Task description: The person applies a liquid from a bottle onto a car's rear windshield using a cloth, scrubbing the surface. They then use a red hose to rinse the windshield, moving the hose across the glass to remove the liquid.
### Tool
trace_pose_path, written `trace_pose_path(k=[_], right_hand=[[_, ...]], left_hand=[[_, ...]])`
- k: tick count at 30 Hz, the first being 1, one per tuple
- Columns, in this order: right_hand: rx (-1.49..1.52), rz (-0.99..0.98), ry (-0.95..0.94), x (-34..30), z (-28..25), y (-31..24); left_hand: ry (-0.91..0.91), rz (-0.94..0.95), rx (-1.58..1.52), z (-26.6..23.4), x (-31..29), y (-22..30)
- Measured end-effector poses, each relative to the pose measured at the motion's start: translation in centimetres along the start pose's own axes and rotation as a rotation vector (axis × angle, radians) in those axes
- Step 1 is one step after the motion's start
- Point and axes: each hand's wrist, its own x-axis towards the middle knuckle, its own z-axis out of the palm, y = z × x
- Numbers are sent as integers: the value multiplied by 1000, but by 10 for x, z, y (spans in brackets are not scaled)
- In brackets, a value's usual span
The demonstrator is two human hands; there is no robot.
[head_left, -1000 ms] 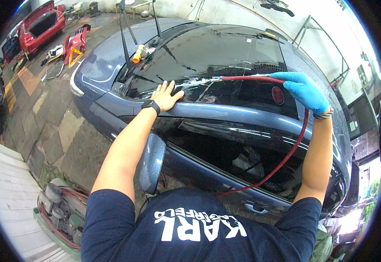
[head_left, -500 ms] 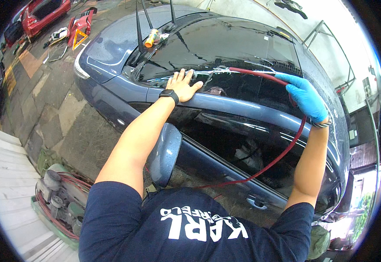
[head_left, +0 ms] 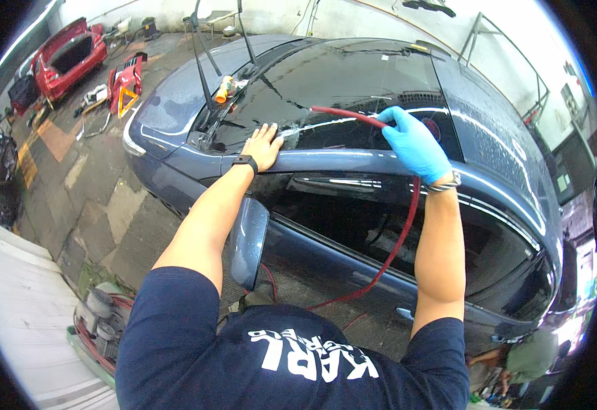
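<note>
Red hose point(head_left: 346, 115), at the frame's upper centre, is pinched behind its tip by the gloved right hand point(head_left: 416, 145), presumably for steering over the windshield point(head_left: 353, 75); the left hand point(head_left: 263, 147) is laid open, fingers slightly spread, at the glass edge, likely for bracing.

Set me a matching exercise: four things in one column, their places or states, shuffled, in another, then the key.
1. bare left hand
2. blue-gloved right hand
3. orange cylindrical container
4. rounded blue side mirror

A. lying at the foot of the dark glass windscreen, untouched
B. holding a flexible red hose
C. jutting from the blue car's side
D. palm down at the windscreen's edge

Pairs: 1-D, 2-B, 3-A, 4-C
</note>
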Motion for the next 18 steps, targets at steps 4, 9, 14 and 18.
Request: trace_pose_path(k=[4,9,14,18], right_hand=[[37,139,67,-16,10,-21],[153,190,153,-36,20,-4],[392,317,168,-52,36,0],[170,184,307,-62,76,-15]], left_hand=[[34,9,34,2,15,-29],[45,200,71,4,19,-25],[-4,162,154,-1,19,-28],[-17,201,158,-28,8,-15]])
